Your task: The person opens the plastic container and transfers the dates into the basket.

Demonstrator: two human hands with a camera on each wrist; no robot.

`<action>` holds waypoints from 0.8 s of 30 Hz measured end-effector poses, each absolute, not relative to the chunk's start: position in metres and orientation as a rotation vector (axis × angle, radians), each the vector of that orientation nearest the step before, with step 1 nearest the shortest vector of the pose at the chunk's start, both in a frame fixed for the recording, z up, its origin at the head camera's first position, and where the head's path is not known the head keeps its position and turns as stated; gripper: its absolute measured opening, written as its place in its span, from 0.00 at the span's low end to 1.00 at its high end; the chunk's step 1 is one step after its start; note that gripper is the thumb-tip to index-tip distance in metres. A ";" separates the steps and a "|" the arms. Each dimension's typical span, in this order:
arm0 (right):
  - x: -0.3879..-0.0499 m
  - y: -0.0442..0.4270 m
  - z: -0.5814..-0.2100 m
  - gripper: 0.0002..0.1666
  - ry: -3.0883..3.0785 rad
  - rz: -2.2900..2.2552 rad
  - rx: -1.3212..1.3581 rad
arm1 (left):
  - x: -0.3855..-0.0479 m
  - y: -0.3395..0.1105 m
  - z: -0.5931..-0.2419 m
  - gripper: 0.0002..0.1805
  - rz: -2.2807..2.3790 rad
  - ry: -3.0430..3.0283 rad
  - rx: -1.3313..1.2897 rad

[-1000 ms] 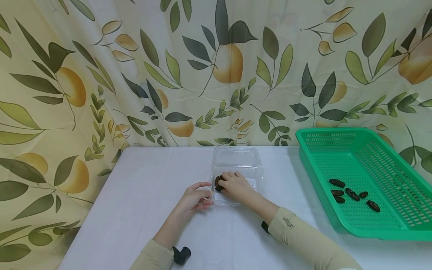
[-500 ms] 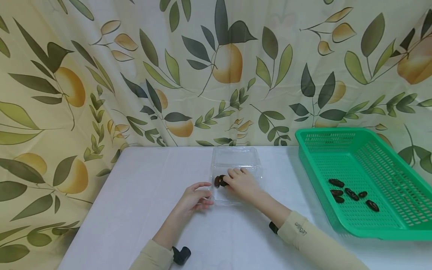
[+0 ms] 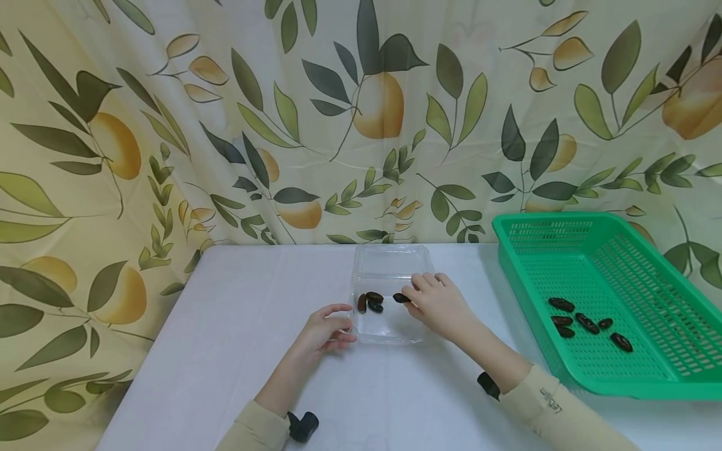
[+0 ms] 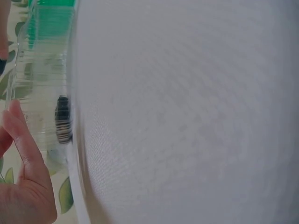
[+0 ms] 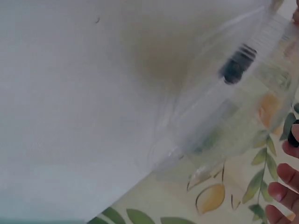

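In the head view a clear plastic clamshell box (image 3: 389, 326) lies with its lid raised, several dark brown dates (image 3: 375, 297) grouped at its left side. Above the box's right half, my right hand (image 3: 442, 307) pinches one date (image 3: 401, 298) between thumb and fingertips. My left hand (image 3: 320, 332) is at the box's left wall, its loosely extended fingers touching the edge. In the left wrist view those fingers (image 4: 28, 149) reach up beside the clear wall, with dark dates behind it. The right wrist view shows only the fingertips (image 5: 285, 186) and part of the held date.
A green slotted plastic basket (image 3: 648, 369) stands on the right of the white-covered table (image 3: 248, 288), holding several more dates (image 3: 588, 323). Behind the table hangs a curtain (image 3: 451, 156) printed with fruit and leaves.
My right hand has moved right, away from the grouped dates, with a date in its fingertips, uncovering the dates at the box's left. The left hand stays in place.
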State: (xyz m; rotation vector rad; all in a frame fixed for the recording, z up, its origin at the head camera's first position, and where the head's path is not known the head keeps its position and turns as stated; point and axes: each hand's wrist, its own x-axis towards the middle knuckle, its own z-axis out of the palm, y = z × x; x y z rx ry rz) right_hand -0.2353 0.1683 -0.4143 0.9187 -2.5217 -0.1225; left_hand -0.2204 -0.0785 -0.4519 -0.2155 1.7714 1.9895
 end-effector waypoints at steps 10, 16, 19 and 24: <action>-0.226 0.208 -0.398 0.13 -2.538 -0.074 0.788 | -0.214 -0.077 -0.440 0.24 1.982 1.764 -0.204; -0.222 0.240 -0.391 0.15 -2.528 -0.071 0.688 | -0.213 -0.078 -0.439 0.25 1.989 1.766 -0.191; -0.219 0.256 -0.390 0.11 -2.464 -0.043 0.688 | -0.214 -0.078 -0.440 0.25 1.989 1.769 -0.192; -0.215 0.278 -0.392 0.25 -2.400 0.002 0.667 | -0.214 -0.078 -0.441 0.24 1.986 1.772 -0.200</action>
